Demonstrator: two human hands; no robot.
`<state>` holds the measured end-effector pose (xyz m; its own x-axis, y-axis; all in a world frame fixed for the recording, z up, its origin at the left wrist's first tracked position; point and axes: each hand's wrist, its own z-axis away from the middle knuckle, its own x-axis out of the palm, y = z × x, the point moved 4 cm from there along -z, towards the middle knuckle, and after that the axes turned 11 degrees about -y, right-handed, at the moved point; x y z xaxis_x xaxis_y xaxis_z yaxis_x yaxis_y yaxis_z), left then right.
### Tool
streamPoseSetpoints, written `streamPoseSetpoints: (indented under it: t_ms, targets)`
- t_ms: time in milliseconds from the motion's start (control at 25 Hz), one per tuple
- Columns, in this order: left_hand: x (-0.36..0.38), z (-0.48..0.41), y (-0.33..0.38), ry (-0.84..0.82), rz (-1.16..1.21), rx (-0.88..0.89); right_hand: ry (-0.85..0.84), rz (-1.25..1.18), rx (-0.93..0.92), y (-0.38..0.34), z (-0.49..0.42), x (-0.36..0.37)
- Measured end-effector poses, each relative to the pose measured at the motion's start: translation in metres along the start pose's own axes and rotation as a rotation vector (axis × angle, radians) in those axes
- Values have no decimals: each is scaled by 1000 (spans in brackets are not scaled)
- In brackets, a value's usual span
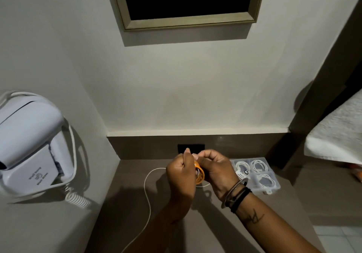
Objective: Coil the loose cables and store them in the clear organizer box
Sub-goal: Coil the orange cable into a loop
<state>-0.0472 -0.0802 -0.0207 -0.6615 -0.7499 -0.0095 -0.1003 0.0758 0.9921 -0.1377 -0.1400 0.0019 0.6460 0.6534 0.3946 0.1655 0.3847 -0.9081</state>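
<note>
An orange cable [200, 174] is wound into a small coil between both hands above the brown counter [133, 203]. My left hand [181, 176] grips the coil from the left, and my right hand [217, 171] pinches it from the right near its top. A loose white cable [147, 198] curves across the counter from under my hands toward the near edge. The clear organizer box [256, 174] lies open to the right, and white coiled cables sit in three of its compartments.
A white wall-mounted hair dryer [29, 141] with a spiral cord hangs on the left wall. A black socket plate [191, 148] sits in the back panel behind my hands. A white towel [337, 133] is at the right, a framed picture [186, 1] above.
</note>
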Motion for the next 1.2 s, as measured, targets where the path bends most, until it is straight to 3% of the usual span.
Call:
streamPoseSetpoints:
  t_ms: [160,360,480,600,720,840,960,1080,1200]
  targets:
    - [10,-4,-9,11,-36,-78,40,196,-54,-2,7,-11]
    - [17,-5,-26,-18,-81,-163,-143,445,-54,-5,20,-22]
    - [30,-2,-33,-95,-111,-174,-113,565,-28,3,17,-37]
    - [47,4,-33,-240,-81,-169,-69,523,45,11,17,-55]
    - [63,4,-47,-327,18,-351,-96,516,121,14,21,-73]
    - [79,11,-66,-383,-7,-435,2,704,104,11,24,-98]
    - [98,18,-77,-500,-139,-348,1,563,269,17,30,-125]
    - [118,19,-93,-515,-257,-399,-2,484,431,29,37,-152]
    - [142,25,-109,-555,-265,-416,107,391,478,45,41,-174]
